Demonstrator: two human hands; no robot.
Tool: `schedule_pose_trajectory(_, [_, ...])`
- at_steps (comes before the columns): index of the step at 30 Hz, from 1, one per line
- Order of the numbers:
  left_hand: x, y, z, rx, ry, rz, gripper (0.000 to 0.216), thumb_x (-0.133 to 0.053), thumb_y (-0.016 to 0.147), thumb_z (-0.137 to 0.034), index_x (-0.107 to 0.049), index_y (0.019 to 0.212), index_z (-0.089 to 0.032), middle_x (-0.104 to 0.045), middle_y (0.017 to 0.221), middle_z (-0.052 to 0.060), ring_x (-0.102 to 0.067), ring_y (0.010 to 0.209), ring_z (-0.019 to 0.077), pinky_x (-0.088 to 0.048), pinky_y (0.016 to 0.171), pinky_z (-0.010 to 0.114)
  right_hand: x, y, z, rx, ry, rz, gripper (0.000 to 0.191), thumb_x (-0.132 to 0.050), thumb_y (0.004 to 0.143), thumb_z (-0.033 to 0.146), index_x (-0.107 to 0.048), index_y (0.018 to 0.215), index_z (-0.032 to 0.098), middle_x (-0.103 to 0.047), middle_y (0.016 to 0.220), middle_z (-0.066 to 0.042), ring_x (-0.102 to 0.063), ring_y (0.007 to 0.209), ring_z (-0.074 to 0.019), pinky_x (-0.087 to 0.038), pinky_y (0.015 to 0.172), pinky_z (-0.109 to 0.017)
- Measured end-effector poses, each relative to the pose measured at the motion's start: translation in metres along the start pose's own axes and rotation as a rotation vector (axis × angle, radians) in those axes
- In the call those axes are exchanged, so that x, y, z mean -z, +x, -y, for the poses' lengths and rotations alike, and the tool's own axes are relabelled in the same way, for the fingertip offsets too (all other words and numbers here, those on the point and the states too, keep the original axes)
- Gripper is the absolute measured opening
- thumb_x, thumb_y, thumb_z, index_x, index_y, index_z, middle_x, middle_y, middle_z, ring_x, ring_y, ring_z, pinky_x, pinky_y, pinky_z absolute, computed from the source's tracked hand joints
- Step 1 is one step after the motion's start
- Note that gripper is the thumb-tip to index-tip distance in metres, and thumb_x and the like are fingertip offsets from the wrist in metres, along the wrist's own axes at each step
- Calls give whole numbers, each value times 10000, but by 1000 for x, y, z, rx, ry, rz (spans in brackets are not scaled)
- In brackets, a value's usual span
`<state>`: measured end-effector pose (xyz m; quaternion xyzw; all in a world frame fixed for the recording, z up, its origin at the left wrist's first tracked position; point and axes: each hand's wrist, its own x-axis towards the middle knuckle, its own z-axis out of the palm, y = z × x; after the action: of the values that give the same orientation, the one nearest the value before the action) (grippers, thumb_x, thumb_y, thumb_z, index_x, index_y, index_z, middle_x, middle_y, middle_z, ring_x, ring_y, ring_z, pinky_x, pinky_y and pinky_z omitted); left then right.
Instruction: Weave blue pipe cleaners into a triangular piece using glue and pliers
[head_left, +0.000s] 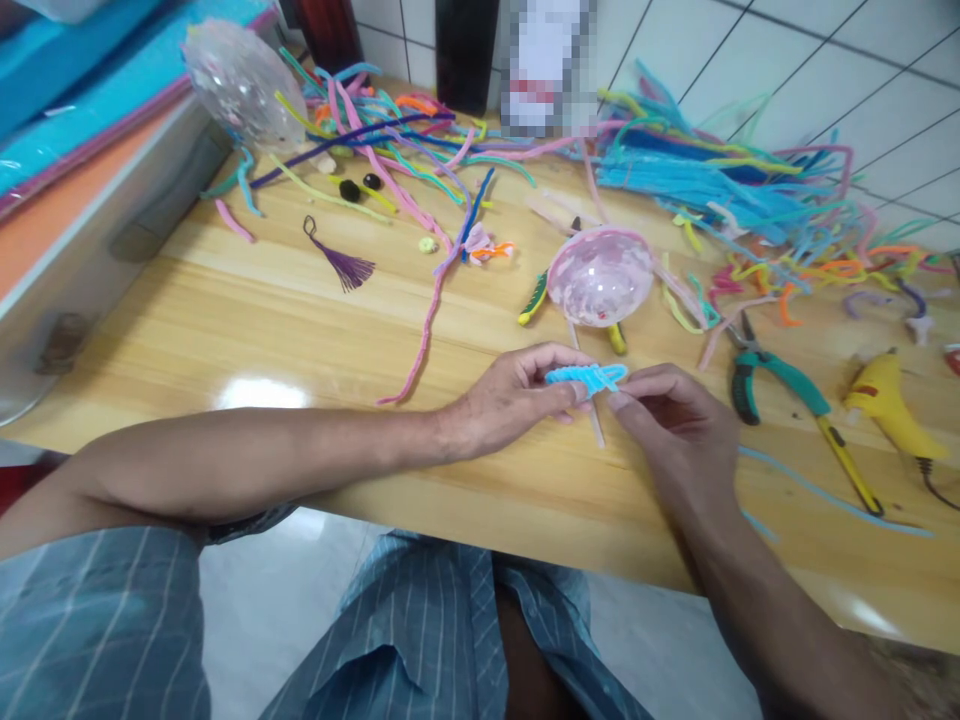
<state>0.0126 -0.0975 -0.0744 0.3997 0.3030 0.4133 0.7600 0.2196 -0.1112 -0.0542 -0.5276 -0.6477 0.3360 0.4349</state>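
Observation:
Between my two hands is a light blue pipe cleaner piece (596, 378), folded and wound into a small braided shape with a loop at its right end. My left hand (529, 390) is closed on its wound part, thumb on the near side. The fingertips of my right hand (667, 410) pinch its right end near the loop. A pale glue stick (596, 425) lies on the table just under the piece, partly hidden by my left hand. Beyond my hands rests a clear plastic dome (601, 278), with yellow-green handles (533, 300) showing from under it.
Pliers (780, 370), a yellow utility knife (847, 465) and a yellow glue gun (892, 405) lie at the right. Loose pipe cleaners (697, 170) pile along the back. A purple tassel (341, 260) and a plastic box (112, 240) are at the left.

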Motion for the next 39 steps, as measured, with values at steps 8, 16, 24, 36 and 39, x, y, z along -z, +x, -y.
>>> schedule_pose_trajectory(8, [-3,0,-5,-9,-16,7,441,-880,805,-460,-672,1057,-163,-719,989,40,-684,912,147,-569,786,273,-3,-1,0,-14,-3,4,81,-802,870,279,-735,823,283,-713,817,1,-653,722,-171,-528,646,-340])
schedule_pose_trajectory(16, [-6,1,-8,-3,-25,-14,497,-902,756,-522,-647,971,-154,-701,896,20,-660,839,128,-551,782,280,-7,-2,0,12,-50,-9,130,-807,872,347,-717,806,279,-698,806,-5,-637,717,-174,-516,642,-348])
schedule_pose_trajectory(24, [-3,0,-2,6,-32,-22,475,-886,786,-503,-647,998,-152,-730,897,29,-689,838,143,-557,852,324,-10,-4,-3,37,-49,-4,100,-804,865,291,-719,815,273,-691,825,-4,-645,752,-174,-515,683,-351])
schedule_pose_trajectory(36, [-2,3,-3,7,2,-51,466,-906,740,-520,-694,932,-153,-699,829,0,-621,801,122,-481,841,297,-11,-3,-4,103,-80,28,100,-784,871,249,-708,823,293,-674,813,8,-623,733,-175,-507,679,-359])
schedule_pose_trajectory(39, [-2,3,-3,17,-17,-63,459,-919,724,-506,-699,917,-152,-709,846,3,-621,812,121,-478,850,297,-11,-3,-2,107,-96,31,92,-780,872,260,-705,831,292,-680,819,3,-629,743,-182,-515,687,-368])
